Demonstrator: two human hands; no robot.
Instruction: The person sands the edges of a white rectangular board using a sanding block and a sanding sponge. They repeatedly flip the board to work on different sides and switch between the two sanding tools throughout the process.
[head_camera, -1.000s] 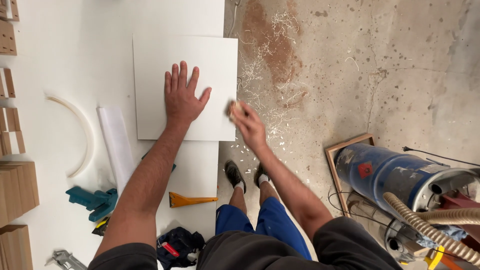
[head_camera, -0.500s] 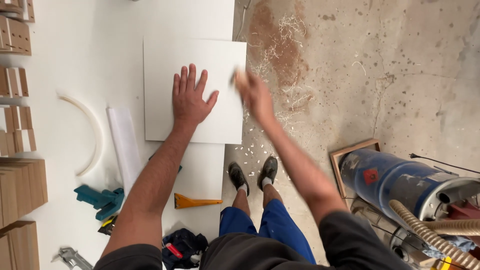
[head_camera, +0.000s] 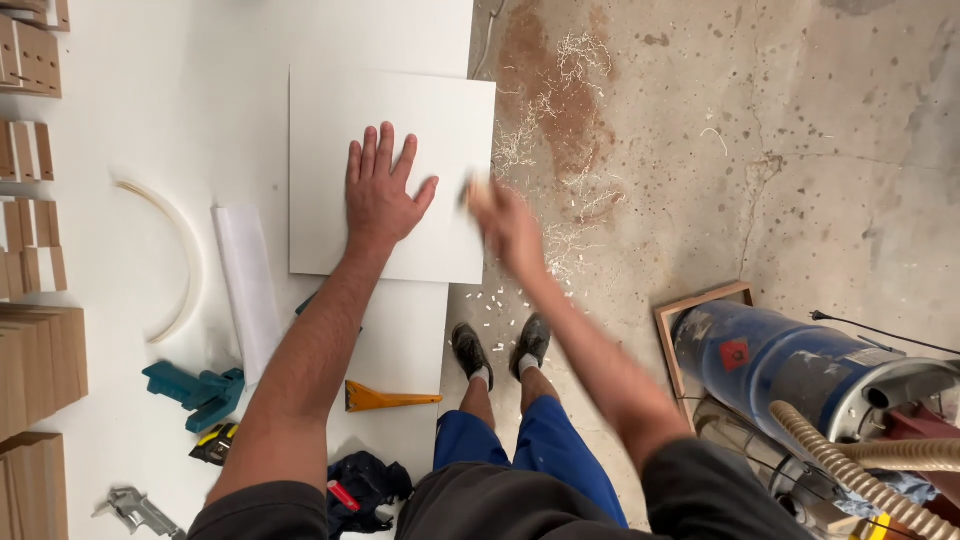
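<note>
A square white panel (head_camera: 400, 120) lies flat on a white worktable (head_camera: 150, 120), its right edge at the table's edge. My left hand (head_camera: 382, 190) rests flat on the panel's lower middle, fingers spread, holding nothing. My right hand (head_camera: 505, 225) is blurred with motion at the panel's right edge, closed around a small tan block (head_camera: 478, 188) pressed against that edge. My feet in dark shoes (head_camera: 500, 350) stand on the concrete floor below.
On the table lie an orange wedge scraper (head_camera: 385, 398), a teal tool (head_camera: 195, 392), a white rolled strip (head_camera: 248, 285), a curved white band (head_camera: 180, 250) and wooden pieces (head_camera: 30, 350) at left. A blue vacuum (head_camera: 800, 360) with ribbed hose stands at right. Shavings litter the floor.
My right hand has slid back and forth along the panel's right edge, up and then down again. My left hand has stayed flat on the panel. The view has shifted slightly.
</note>
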